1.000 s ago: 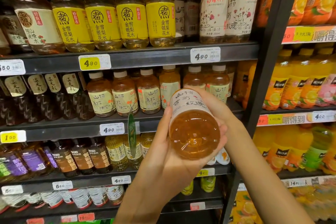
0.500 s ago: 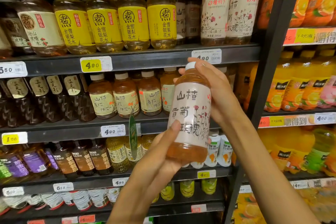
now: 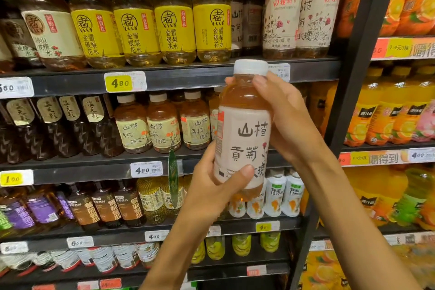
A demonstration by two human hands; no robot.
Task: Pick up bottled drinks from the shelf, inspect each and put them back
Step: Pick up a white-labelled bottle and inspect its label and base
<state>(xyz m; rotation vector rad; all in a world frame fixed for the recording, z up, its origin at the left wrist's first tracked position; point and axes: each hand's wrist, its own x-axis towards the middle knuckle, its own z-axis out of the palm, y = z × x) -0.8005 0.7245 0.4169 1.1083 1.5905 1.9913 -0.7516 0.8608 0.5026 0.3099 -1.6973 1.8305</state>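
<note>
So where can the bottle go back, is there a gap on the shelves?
One gap shows: the front of the top shelf, between the last yellow-label bottle and the rose-label bottles, where two bottles stand further back. The other rows look packed. The held bottle hides part of the middle shelf.

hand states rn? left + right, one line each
Left hand: grips the lower part of the amber tea bottle, thumb across its label.
Right hand: grips the same bottle's shoulder, just under the white cap.
</note>
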